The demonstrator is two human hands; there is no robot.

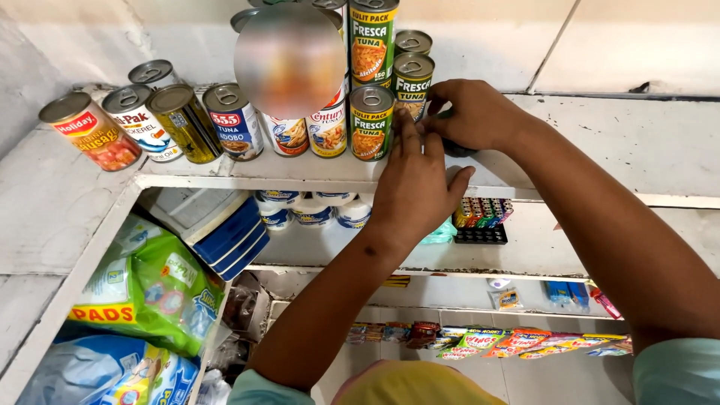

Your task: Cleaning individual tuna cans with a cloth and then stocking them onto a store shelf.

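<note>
White shelf (300, 171): right hand (472, 112) closes around a dark can (459, 147) (mostly hidden), left hand (416, 184) lies flat, fingers spread.

Bright, even daylight, soft shadows under shelf (300, 174); cans (225, 120) sharp w/ mild lid glare; one blurred patch up top; wide-angle edge bend.

A white shelf unit (300, 171) carries the goods. On its top board a row of upright tins runs from the left: a red-labelled can (91, 132), a white-and-blue can (141, 122), a gold can (185, 122), a blue-and-red can (235, 121), then white tins and a green-labelled can (371, 122), with more cans stacked and standing behind it, farther back. On the board below lie blue-and-white flat boxes (225, 232), small white tubs (311, 210) and a tray of coloured lighters (482, 219). At the lower left sits a green packet (150, 289).
</note>
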